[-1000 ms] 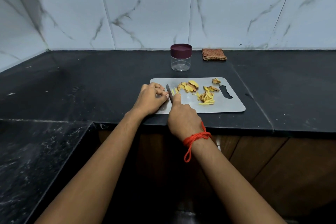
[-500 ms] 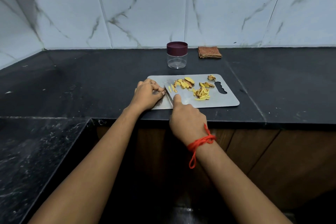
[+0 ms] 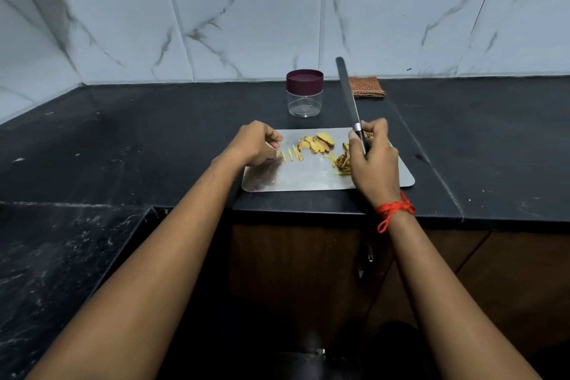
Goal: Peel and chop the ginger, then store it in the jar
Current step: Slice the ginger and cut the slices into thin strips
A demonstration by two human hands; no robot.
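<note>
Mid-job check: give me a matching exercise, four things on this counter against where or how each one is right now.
Things:
1. jar
2. knife
3. cloth
4. ginger slices

Places or states:
A. lying on the cutting board
B. gripped by the right hand, raised
C. folded, right of the jar
D. behind the board, lid on

Pairs: 1-D, 2-B, 3-C, 4-A

Yellow ginger slices [image 3: 317, 143] lie fanned near the back middle of the steel cutting board [image 3: 308, 177]. Thin strips [image 3: 291, 154] lie toward its left and a chopped heap [image 3: 341, 161] toward its right. The clear jar [image 3: 304, 99], maroon lid on, stands upright just behind it.
</note>
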